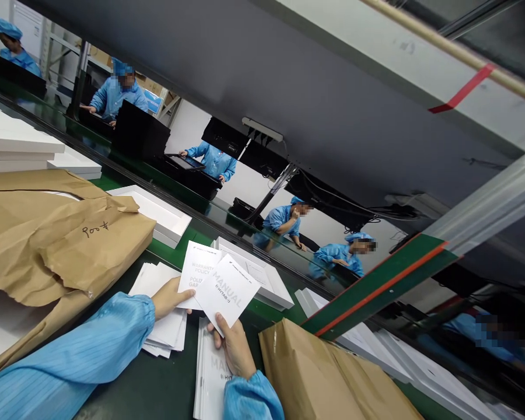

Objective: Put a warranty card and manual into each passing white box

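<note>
Head view: left hand [172, 298] closed on the near edge of a warranty leaflet [198, 267], thumb on top; right hand [235, 345] pinching the lower corner of a manual [228, 290], thumb above, fingers beneath. Both held up over the worktop [126, 391], tilted, the manual overlapping the leaflet's right side. Pile of white papers [168, 332] under the left hand, uneven and fanned; stack of manuals [207, 373] below the right, partly hidden by that hand and sleeve. Open white box [281, 293] just beyond the held sheets; brown paper packages at left [114, 227] and right [312, 367]. Risks, as judged: the manual could swivel or drop, being gripped at one corner only; the two pieces could slide out of line if either pinch loosens; the fanned pile could spread further if the left forearm brushes it. Whether extra copies cling beneath either piece: cannot tell.
</note>
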`<state>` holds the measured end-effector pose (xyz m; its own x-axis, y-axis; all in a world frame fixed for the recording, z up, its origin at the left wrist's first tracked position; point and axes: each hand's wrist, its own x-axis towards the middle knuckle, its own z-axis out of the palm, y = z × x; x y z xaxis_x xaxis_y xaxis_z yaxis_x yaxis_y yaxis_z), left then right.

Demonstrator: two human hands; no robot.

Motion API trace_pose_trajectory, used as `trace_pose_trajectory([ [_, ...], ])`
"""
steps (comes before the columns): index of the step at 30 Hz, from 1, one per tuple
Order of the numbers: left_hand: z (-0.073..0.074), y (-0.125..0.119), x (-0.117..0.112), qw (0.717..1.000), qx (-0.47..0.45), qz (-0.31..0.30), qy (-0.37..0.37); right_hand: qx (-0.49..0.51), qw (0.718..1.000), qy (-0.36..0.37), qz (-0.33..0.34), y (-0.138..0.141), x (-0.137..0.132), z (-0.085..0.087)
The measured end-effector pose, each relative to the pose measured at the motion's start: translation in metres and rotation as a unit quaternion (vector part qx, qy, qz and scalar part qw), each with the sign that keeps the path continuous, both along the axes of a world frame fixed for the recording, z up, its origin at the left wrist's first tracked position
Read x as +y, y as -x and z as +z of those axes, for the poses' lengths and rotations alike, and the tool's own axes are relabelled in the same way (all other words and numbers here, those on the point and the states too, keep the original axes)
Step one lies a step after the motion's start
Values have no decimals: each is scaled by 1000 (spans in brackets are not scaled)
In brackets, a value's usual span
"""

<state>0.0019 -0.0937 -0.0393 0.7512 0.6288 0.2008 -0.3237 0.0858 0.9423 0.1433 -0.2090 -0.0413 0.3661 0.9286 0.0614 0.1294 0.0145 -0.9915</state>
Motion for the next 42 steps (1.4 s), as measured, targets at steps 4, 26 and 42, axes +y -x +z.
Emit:
trace_pose_trajectory([
  [4, -4, -2, 2, 1000, 2, 6, -11, -20, 1000, 3, 8, -3, 0, -4],
  [26, -11, -6, 5, 1000, -7, 18, -5, -6, 1000, 25, 1, -3, 2, -4],
  [42, -10, -6, 4, 999, -1, 31, -21, -21, 1000, 23, -3, -5, 2, -6],
])
